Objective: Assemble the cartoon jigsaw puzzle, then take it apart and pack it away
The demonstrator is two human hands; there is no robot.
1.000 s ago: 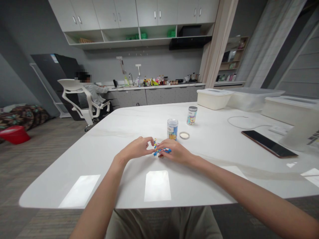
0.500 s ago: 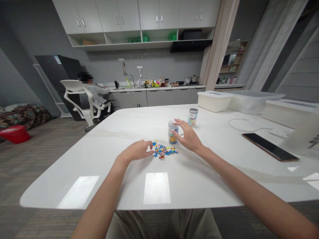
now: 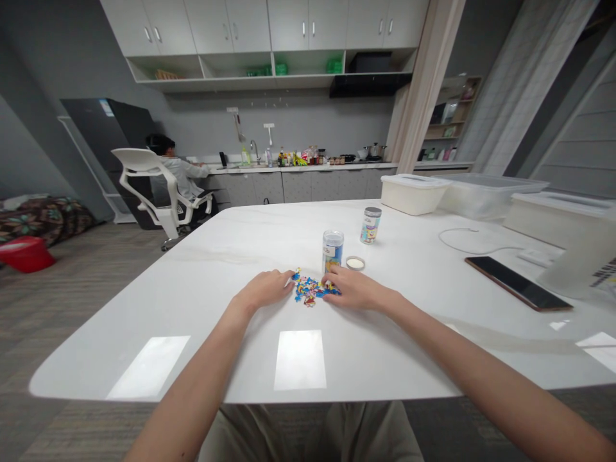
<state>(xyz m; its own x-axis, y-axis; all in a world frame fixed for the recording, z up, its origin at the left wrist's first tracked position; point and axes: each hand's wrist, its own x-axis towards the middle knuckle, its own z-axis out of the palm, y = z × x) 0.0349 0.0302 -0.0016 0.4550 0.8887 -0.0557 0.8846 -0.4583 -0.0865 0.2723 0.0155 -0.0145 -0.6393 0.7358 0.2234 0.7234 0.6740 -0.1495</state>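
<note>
A small pile of colourful jigsaw puzzle pieces [image 3: 306, 290], mostly blue, yellow and red, lies on the white table. My left hand [image 3: 267, 288] rests at the pile's left edge, its fingertips touching or almost touching the outer pieces. Over the right side of the pile is my right hand [image 3: 355, 289], thumb and forefinger apart with pieces showing between them. Directly behind the pile stands a clear, lidless can [image 3: 332, 247] with a printed wrap, its lower part partly covered by my right fingers. Its round lid [image 3: 355, 263] lies flat to the right.
A second printed can [image 3: 370, 226], lid on, stands farther back. To the right are a phone [image 3: 517, 283], a white cable [image 3: 445, 237] and lidded plastic boxes [image 3: 414, 195]. Beyond the table's far left, a person [image 3: 180, 173] sits in a white chair [image 3: 139, 158].
My right hand has come down from beside the open can to the pile's right side, uncovering the lid. My left hand stays by the pile, its fingertips closer together.
</note>
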